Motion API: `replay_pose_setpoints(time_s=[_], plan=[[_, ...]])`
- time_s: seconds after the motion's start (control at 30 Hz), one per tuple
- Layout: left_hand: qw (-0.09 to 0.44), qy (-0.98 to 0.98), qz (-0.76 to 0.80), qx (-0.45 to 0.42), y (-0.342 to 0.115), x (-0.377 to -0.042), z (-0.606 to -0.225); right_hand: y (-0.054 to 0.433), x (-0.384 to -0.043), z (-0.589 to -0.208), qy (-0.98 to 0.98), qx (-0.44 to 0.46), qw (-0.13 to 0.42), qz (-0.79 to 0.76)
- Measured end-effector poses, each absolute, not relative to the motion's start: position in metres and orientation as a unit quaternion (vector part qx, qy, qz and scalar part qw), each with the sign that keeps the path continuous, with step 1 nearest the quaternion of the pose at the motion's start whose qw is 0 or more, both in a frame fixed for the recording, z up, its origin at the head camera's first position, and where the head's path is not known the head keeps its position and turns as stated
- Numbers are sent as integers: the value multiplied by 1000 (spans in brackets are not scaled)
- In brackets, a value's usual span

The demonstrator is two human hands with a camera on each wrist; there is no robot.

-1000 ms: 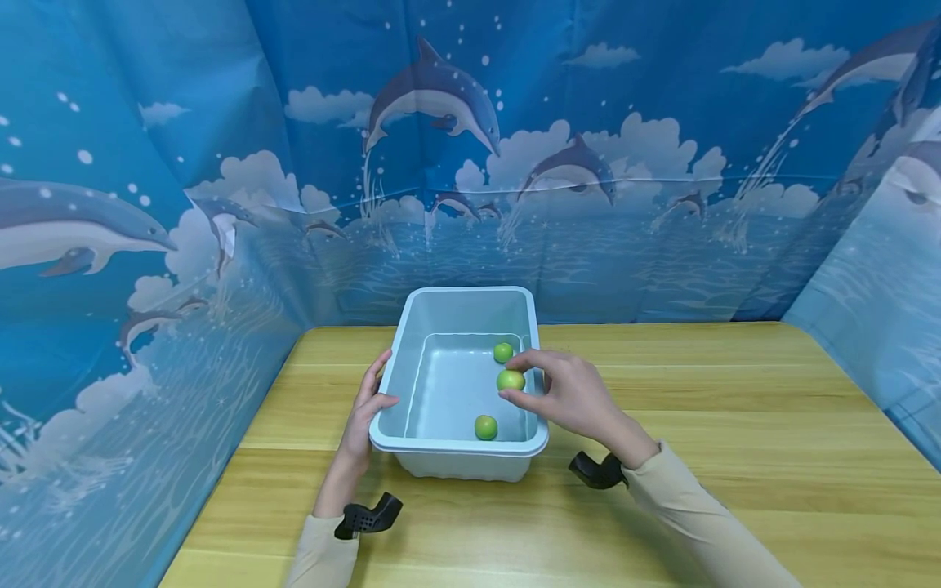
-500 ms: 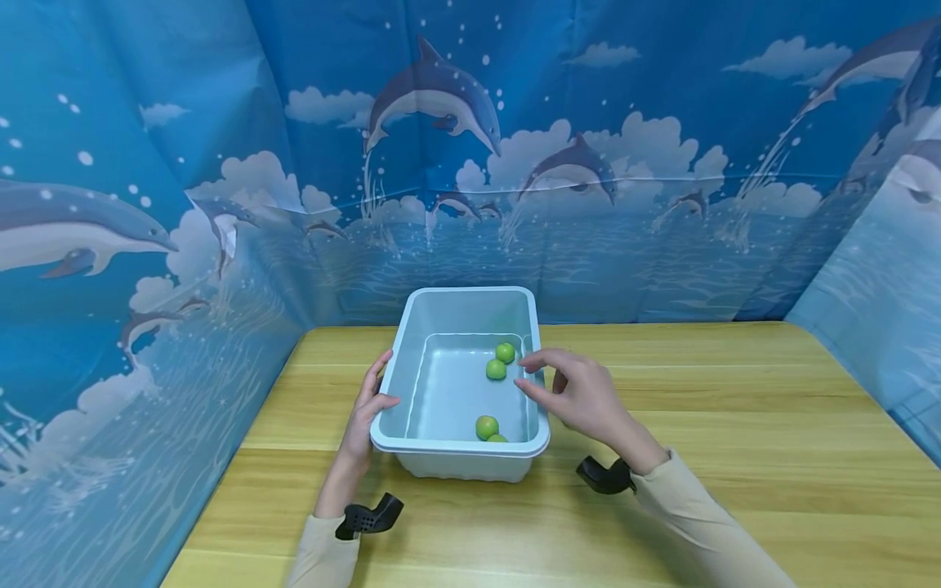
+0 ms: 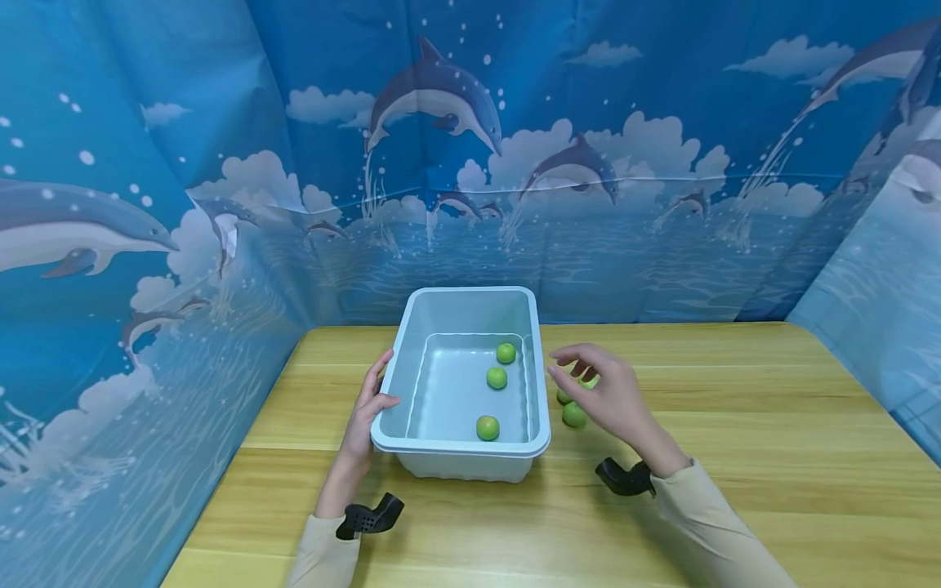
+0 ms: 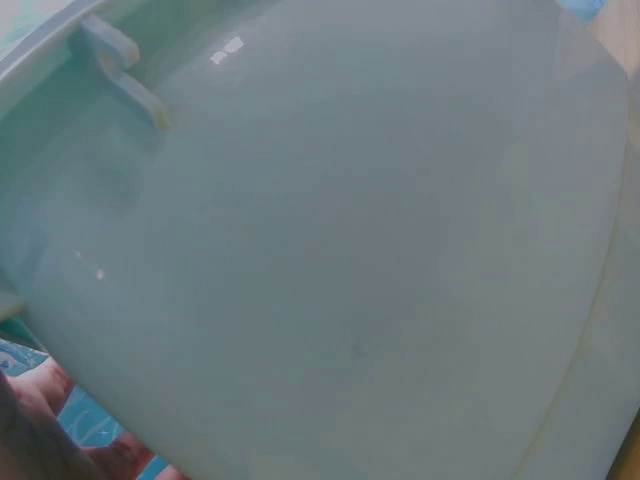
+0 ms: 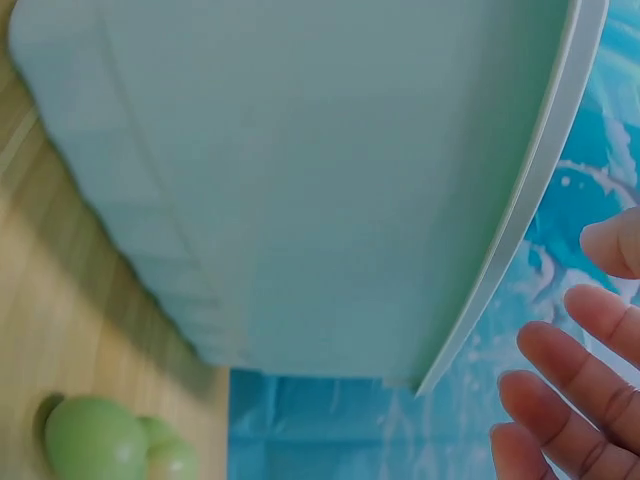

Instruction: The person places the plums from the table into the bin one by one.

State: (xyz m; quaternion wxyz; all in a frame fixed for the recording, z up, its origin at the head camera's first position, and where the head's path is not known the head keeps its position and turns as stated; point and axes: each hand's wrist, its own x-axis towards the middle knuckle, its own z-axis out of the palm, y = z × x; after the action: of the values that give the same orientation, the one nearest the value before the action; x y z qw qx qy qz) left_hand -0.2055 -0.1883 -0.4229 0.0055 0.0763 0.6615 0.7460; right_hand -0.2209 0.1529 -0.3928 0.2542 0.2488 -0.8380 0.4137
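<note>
A pale blue plastic basin (image 3: 463,447) stands on the table. My left hand (image 3: 363,416) grips its left side, thumb over the rim and fingers along the outside. Inside, along the right half, lie three small round green fruits: a far one (image 3: 506,353), a middle one (image 3: 497,377) and a near one (image 3: 488,428). My right hand (image 3: 606,392) hovers right of the basin, fingers bent and apart, holding nothing. Below it are more green fruits (image 3: 574,415) on the table, partly hidden by the hand. The right wrist view shows green fruits (image 5: 95,440) beside the basin wall.
The wooden table (image 3: 735,425) extends to the right. A blue dolphin-print curtain (image 3: 625,269) hangs behind and at both sides. A black wrist mount (image 3: 370,517) sits on the left forearm, another mount (image 3: 623,477) on the right.
My right hand let a green fruit go inside the basin, then moved right, out over the fruits on the table. The middle fruit rolled slightly nearer. My left hand stayed put.
</note>
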Motion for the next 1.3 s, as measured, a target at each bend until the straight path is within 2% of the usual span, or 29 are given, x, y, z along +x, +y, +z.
replay_pose_setpoints(time_s=[0.4,1.3], plan=[[5,664,744,75,-188,-205,-423,181,-230,-419,-858,209,254,395],[6,662,746,77,-188,-205,-422,218,-244,-455,-919,132,123,350]])
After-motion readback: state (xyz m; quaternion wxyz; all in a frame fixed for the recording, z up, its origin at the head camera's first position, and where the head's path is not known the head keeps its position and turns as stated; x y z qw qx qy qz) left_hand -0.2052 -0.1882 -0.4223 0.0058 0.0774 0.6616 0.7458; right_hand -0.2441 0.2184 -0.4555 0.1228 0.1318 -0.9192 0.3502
